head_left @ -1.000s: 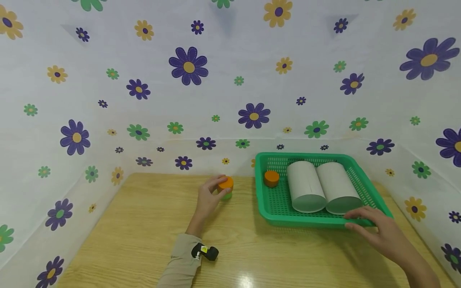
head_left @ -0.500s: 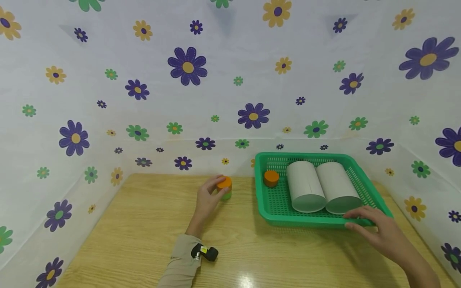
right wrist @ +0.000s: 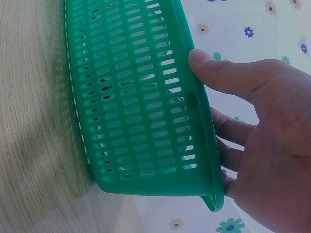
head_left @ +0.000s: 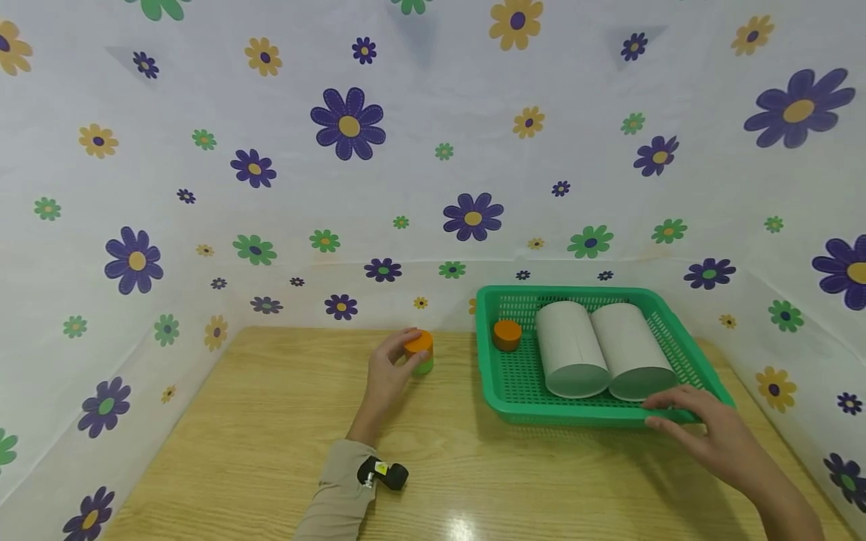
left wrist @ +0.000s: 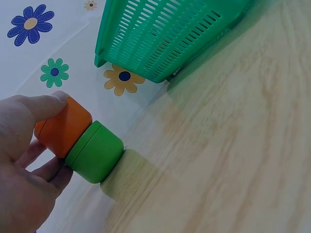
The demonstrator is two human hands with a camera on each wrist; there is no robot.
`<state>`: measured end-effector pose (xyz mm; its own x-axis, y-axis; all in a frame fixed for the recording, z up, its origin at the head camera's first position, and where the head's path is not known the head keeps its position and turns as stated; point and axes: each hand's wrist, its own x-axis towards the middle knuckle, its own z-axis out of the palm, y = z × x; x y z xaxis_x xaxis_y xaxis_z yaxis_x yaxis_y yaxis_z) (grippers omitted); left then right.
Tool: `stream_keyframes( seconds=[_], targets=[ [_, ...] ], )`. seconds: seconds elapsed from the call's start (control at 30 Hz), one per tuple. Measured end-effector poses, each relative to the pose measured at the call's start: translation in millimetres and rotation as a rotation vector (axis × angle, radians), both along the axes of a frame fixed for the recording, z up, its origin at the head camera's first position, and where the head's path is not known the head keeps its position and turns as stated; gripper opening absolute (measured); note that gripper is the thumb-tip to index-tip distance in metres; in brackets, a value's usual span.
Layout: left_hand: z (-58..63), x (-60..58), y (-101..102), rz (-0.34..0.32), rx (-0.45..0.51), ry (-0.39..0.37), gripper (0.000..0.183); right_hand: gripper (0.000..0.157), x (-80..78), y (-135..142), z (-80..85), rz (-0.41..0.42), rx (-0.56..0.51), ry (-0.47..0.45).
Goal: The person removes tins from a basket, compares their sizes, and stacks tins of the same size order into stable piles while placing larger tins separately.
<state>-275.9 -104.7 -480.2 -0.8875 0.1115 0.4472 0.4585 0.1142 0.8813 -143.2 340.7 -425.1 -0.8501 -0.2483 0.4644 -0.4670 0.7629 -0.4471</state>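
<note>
My left hand [head_left: 387, 376] holds a small round orange container [head_left: 421, 342] between thumb and fingers. Directly beneath it, touching, a matching green container [left wrist: 97, 153] stands on the wooden table; both show a seam line near one end. At the right, a green plastic basket [head_left: 575, 415] has its front rim gripped by my right hand [head_left: 710, 432]. In the right wrist view the thumb lies on the rim's outer side, with the other fingers partly hidden behind it. Inside the basket lie two white cylinders [head_left: 573, 349] side by side, and another orange container [head_left: 507, 335] sits at its left.
A white cloth [head_left: 406, 180] printed with flowers hangs behind the wooden table [head_left: 271, 451] and along both sides. A small black camera [head_left: 389, 473] is strapped to my left wrist over a beige sleeve [head_left: 338, 496].
</note>
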Motion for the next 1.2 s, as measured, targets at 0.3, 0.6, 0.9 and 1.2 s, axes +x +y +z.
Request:
stream_keyframes(
  seconds=[0.3, 0.6, 0.9, 1.2],
  targets=[
    [4.2, 1.7, 1.2, 0.028, -0.017, -0.027, 0.035, 0.027, 0.4, -0.4, 0.4, -0.003, -0.004, -0.009],
    [-12.1, -10.6, -0.2, 0.091, -0.053, -0.058, 0.038, 0.028, 0.2, 0.7, 0.1, 0.005, 0.001, 0.008],
    [-5.9, -12.8, -4.2, 0.217, -0.166, 0.042, 0.035, 0.028, 1.0, 0.2, 1.6, 0.007, 0.012, 0.018],
    [8.0, -6.3, 2.5, 0.234, -0.256, 0.162, 0.026, 0.027, 0.2, 0.4, 1.0, 0.01, 0.016, 0.019]
  ],
)
